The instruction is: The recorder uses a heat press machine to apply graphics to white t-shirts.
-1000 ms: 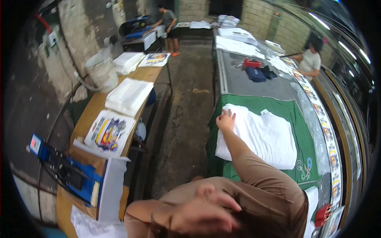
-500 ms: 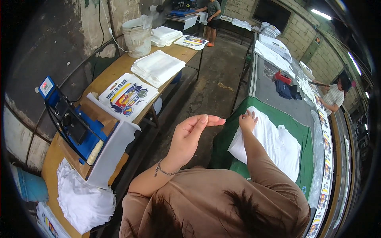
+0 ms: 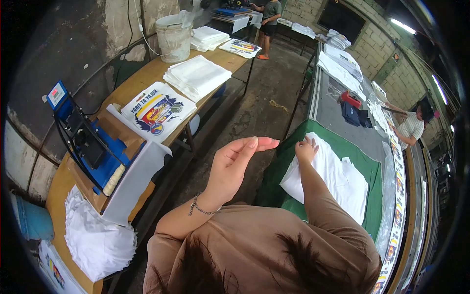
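My right hand (image 3: 306,150) rests at the far left corner of a loosely folded white cloth (image 3: 338,183), its fingers bent onto the fabric and gripping the edge. Under the cloth lies a green cover (image 3: 374,181) draped over the near end of the long table. My left hand (image 3: 230,166) hangs in the air to the left of the cloth, over the floor. Its thumb presses against straight fingers in a pinch, and I see nothing between them. A chain bracelet (image 3: 198,203) circles that wrist.
On the left, a wooden table (image 3: 142,73) bears a blue heat press (image 3: 100,161), printed white sheets (image 3: 159,110), a white cloth stack (image 3: 196,76) and a bucket (image 3: 174,41). Bunched white cloth (image 3: 98,240) sits nearer. One person (image 3: 413,127) works across the right table; another (image 3: 269,19) stands far off.
The view has shifted slightly, with the left table's things sitting a little differently in the picture. Both my hands keep nearly the same pose. The person at the right has moved an arm.
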Demonstrator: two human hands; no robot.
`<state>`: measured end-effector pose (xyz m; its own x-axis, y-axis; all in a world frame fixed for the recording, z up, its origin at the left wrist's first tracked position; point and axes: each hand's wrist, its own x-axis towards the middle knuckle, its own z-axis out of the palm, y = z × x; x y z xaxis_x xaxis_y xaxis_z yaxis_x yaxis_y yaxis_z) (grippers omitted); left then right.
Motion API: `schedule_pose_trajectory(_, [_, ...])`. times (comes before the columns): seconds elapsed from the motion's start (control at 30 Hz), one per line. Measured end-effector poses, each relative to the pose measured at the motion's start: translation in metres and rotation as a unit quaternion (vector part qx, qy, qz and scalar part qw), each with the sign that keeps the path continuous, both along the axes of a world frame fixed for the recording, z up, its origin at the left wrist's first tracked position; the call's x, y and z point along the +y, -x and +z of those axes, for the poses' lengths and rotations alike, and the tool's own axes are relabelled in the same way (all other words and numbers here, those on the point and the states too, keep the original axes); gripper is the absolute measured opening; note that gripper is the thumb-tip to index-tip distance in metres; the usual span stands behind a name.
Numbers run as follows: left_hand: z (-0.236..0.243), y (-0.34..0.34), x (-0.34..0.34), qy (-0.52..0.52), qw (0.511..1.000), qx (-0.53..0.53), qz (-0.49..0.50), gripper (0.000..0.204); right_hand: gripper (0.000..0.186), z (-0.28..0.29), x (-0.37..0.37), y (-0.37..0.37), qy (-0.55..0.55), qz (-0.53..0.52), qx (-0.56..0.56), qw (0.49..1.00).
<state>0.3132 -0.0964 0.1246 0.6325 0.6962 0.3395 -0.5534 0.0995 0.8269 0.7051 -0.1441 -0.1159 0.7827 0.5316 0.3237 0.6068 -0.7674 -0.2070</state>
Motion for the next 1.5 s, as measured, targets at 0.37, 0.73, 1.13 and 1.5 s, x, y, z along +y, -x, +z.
schedule_pose_trajectory(0.37, [-0.011,0.004,0.001,0.094,0.991,-0.098,-0.009,0.010,0.026,0.000,-0.002,0.000,-0.002,0.003,0.002,1.000])
schedule_pose_trajectory(0.73, [-0.021,0.013,0.014,0.062,0.996,-0.039,0.046,0.016,0.012,0.131,0.015,0.149,-0.441,0.342,0.393,0.731])
schedule_pose_trajectory(1.13, [-0.034,0.043,0.009,0.021,0.997,-0.016,0.072,0.017,0.017,0.244,-0.002,0.284,-0.337,0.553,0.447,0.617])
schedule_pose_trajectory(1.5, [-0.035,0.062,0.011,-0.106,0.986,0.019,0.131,0.014,0.017,0.242,-0.002,0.298,-0.309,0.551,0.311,0.710])
